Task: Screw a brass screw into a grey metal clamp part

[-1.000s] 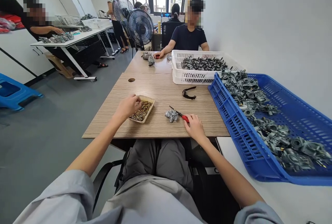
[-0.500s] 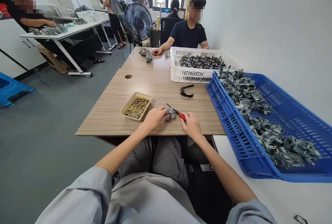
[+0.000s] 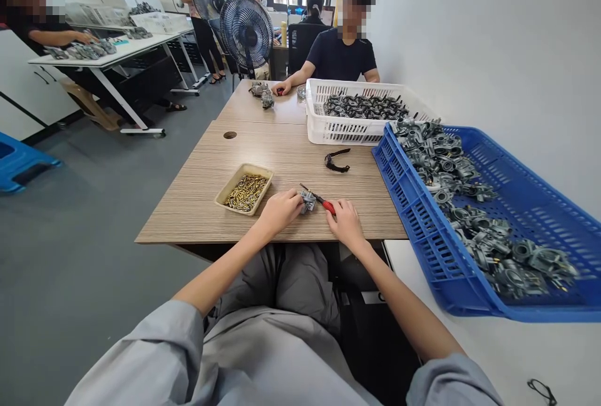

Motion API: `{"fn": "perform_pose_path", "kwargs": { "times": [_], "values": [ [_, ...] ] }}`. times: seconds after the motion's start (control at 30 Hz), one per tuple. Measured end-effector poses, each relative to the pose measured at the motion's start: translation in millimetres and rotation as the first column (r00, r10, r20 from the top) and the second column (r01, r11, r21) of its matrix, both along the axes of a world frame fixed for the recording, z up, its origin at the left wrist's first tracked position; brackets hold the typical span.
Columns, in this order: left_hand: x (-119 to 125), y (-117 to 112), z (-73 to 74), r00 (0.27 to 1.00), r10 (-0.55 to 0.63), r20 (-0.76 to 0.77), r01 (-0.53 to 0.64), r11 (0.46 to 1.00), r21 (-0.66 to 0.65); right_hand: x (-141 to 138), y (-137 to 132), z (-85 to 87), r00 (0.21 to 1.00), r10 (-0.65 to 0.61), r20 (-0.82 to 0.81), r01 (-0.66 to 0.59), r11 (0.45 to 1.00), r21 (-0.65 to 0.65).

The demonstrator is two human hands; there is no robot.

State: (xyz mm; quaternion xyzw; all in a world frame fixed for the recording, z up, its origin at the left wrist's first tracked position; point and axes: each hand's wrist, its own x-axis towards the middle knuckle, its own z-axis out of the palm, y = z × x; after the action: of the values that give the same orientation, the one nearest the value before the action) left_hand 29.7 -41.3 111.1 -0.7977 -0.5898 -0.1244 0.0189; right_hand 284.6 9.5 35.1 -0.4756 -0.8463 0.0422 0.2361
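Note:
My left hand (image 3: 280, 212) is shut on a small die-cast metal carburetor body (image 3: 308, 202), resting on the wooden-look table (image 3: 188, 208). My right hand (image 3: 346, 225) sits just to its right, gripping the red handle of a small screwdriver (image 3: 328, 207). The screwdriver's thin shaft runs up and left, passing just above the metal body. To the left of my left hand stands a shallow beige tray (image 3: 257, 172) full of small brass parts.
A white crate (image 3: 328, 130) of dark metal parts and a blue crate (image 3: 404, 187) of carburetor bodies stand to the right. A small black curved item (image 3: 337, 161) lies between my hands and the crates. Across the table, a co-worker's hand (image 3: 282, 88) rests near metal bodies.
My left hand has moved right from the beige tray and now holds the metal body. The tray and metal body appear shifted slightly within the view. My right hand stays on the screwdriver.

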Motion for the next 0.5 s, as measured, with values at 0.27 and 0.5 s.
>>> {"fn": "perform_pose_path", "kwargs": {
  "times": [0.27, 0.5],
  "values": [
    [2.5, 1.4, -1.7, 1.000, 0.003, 0.010, -0.003, 1.000, -0.015, -0.3, -1.2, 1.6, 1.000, 0.003, -0.012, -0.003, 1.000, 0.003],
    [-0.1, 0.7, -3.8, 0.999, 0.005, 0.039, -0.004, 1.000, -0.006, -0.2, -0.8, 1.3, 1.000, 0.000, -0.003, 0.000, 1.000, 0.001]
  ]
}}
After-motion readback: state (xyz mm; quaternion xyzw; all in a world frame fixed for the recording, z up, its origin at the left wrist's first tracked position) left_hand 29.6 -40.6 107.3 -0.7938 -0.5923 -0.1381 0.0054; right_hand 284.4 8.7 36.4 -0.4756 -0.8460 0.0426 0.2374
